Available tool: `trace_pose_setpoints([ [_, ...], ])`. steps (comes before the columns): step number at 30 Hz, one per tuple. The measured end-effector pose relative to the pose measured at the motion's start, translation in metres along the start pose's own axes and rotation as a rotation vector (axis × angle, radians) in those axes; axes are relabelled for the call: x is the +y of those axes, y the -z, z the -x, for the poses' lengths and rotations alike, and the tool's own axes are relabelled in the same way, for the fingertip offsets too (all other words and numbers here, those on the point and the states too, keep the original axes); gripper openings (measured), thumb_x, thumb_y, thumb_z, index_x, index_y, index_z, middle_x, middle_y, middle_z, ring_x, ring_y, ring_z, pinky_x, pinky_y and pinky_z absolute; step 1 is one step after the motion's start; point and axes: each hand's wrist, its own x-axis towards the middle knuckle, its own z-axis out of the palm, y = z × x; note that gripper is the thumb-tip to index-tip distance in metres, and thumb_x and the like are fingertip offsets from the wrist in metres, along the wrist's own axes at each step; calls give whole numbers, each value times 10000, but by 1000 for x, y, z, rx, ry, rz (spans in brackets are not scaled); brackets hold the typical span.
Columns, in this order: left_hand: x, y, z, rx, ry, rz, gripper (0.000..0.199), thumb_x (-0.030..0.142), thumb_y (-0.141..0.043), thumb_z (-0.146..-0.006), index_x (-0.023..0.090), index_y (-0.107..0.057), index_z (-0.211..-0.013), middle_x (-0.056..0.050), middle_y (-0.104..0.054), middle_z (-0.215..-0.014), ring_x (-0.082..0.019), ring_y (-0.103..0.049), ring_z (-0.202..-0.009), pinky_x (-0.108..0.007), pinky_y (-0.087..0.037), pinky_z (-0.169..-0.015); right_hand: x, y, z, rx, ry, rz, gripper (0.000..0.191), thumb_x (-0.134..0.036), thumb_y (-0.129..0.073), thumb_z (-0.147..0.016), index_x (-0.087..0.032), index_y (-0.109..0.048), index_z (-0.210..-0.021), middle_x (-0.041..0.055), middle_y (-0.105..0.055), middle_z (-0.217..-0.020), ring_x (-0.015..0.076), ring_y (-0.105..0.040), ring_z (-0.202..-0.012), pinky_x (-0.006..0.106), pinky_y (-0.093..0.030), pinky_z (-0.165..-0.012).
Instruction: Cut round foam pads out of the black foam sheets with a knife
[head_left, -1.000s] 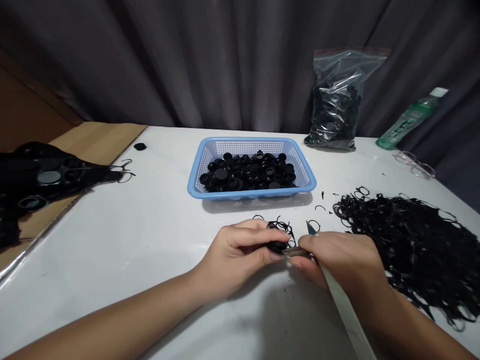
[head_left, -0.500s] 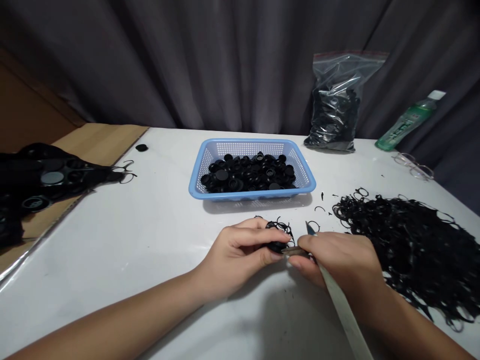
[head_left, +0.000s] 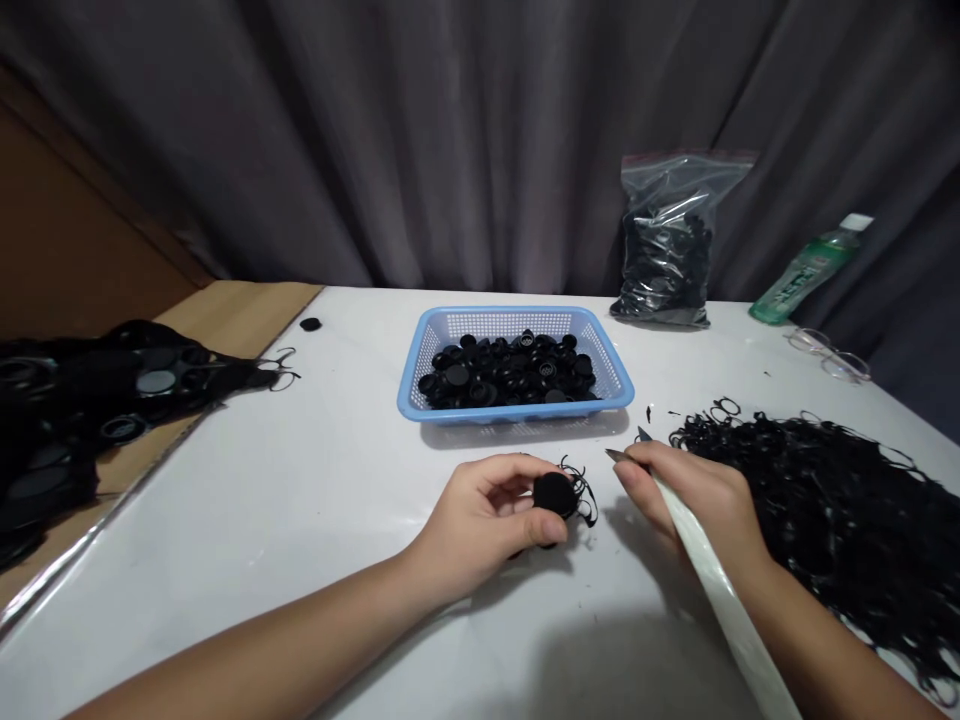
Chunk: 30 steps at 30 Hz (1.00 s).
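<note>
Between the thumb and fingers of my left hand (head_left: 487,515) is a round black cap (head_left: 556,495), its flat face showing. Thin curled black strips (head_left: 583,490) stick out beside it on the right. My right hand (head_left: 701,495) is closed on a pointed metal tool (head_left: 619,455), whose tip is apart from the cap. A long pale strip (head_left: 709,570) runs from under that hand toward the bottom edge. Beyond both hands, a blue basket (head_left: 517,413) holds many black caps (head_left: 506,370).
A heap of black ring scraps (head_left: 832,510) lies right. Behind are a clear bag of black pieces (head_left: 667,260), a green bottle (head_left: 806,275) and glasses (head_left: 829,355). At left, black parts (head_left: 142,400) rest on cardboard (head_left: 247,305); a lone black piece (head_left: 310,324) lies near.
The metal tool has come away from the cap as my right hand moved right. The cap has turned to show its flat face. The view has shifted slightly.
</note>
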Motion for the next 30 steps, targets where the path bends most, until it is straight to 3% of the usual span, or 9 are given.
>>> trace_pose_setpoints([
  [3, 2, 1, 1, 19, 2, 12, 299, 187, -895, -496, 121, -712, -722, -44, -715, -704, -148, -646, -628, -262, -544, -611, 7, -4, -3, -100, -57, 86, 377, -408, -426, -954, -190, -644, -737, -1, -637, -566, 128, -579, -475, 241, -362, -501],
  [8, 1, 4, 1, 50, -24, -8, 245, 177, -871, -547, 121, -693, -707, -52, -703, -674, -150, -639, -612, -263, -528, -585, 10, -5, -9, -421, -126, 255, 331, -376, -474, -923, -206, -602, -669, 13, -655, -561, 175, -605, -481, 259, -289, -468],
  [15, -4, 10, 0, 101, -53, -41, 242, 189, -868, -562, 134, -680, -704, -26, -698, -656, -128, -627, -611, -232, -494, -593, 11, -12, -11, -647, -309, 180, 207, -330, -476, -930, -194, -597, -831, 76, -699, -827, 226, -660, -717, 263, -357, -557],
  [18, -5, 10, 0, 118, -54, -34, 260, 209, -871, -566, 135, -670, -714, -29, -700, -670, -131, -631, -616, -231, -493, -590, 12, -16, -9, -670, -319, 138, 145, -246, -456, -924, -178, -583, -941, 104, -677, -911, 227, -656, -794, 269, -388, -607],
  [22, -3, 9, -4, 185, -51, 35, 302, 256, -878, -573, 127, -645, -715, -17, -680, -651, -112, -614, -588, -200, -470, -551, 11, -19, -6, -668, -309, 121, 165, -186, -417, -917, -170, -577, -956, 99, -659, -870, 216, -653, -791, 266, -398, -616],
  [27, 11, 13, -16, 455, -23, 266, 423, 505, -646, -802, 133, -547, -627, 16, -574, -518, -77, -544, -483, -163, -451, -483, 9, -20, -4, -650, -309, 104, 194, -170, -420, -902, -172, -602, -970, 94, -660, -846, 213, -647, -753, 263, -388, -584],
  [30, 17, 16, -19, 481, 40, 340, 413, 512, -488, -900, 129, -642, -880, -26, -652, -632, -90, -592, -522, -185, -497, -528, 9, -20, -3, -641, -298, 81, 210, -158, -415, -898, -170, -611, -973, 96, -661, -850, 212, -643, -751, 268, -399, -601],
])
